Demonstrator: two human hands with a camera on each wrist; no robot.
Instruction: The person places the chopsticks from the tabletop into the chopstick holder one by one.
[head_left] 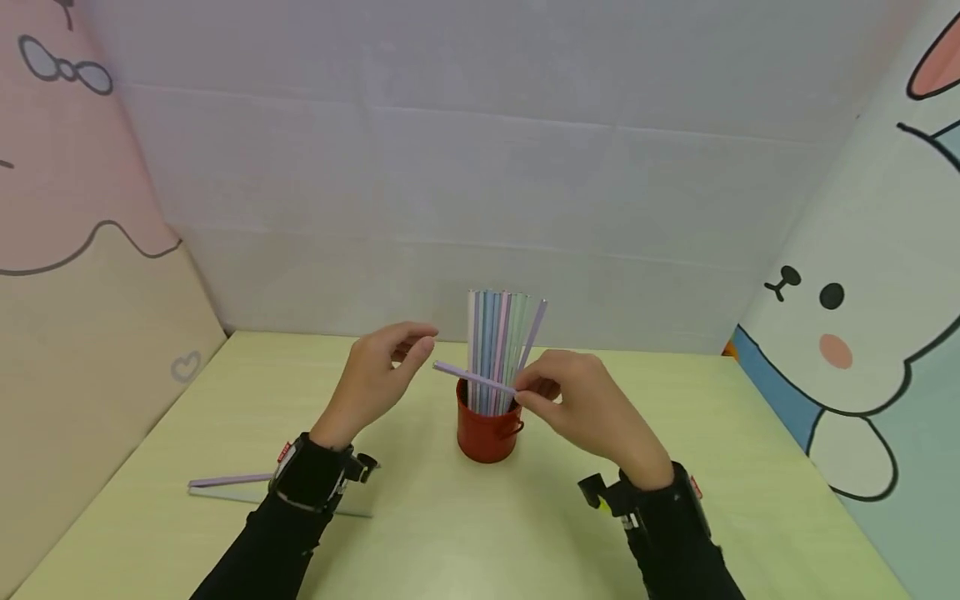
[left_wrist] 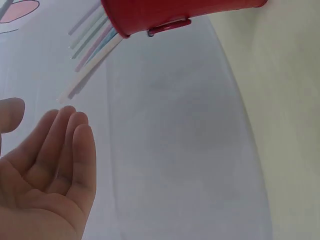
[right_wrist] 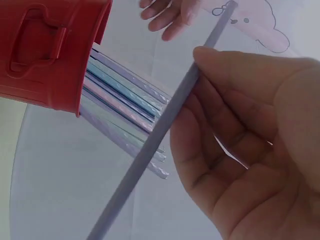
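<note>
My right hand [head_left: 588, 407] pinches a purple straw [right_wrist: 159, 129] between thumb and fingertips. The straw slants across the front of a small red bucket [head_left: 486, 439] in the head view, its free end pointing left. Inside the bucket stands a bunch of pastel straws [head_left: 492, 329] in white, blue, pink, green and purple; one purple straw [head_left: 534, 329] leans out to the right. Left of the bucket, my left hand [head_left: 378, 375] is raised with nothing in it. In the left wrist view its fingers [left_wrist: 82, 150] are loosely bent, the thumb apart from them.
A purple straw [head_left: 228, 480] and a pale green straw [head_left: 225, 494] lie on the yellow table [head_left: 465, 542] at the left, partly behind the left forearm. A white wall [head_left: 480, 183] closes off the back, and printed panels stand on both sides.
</note>
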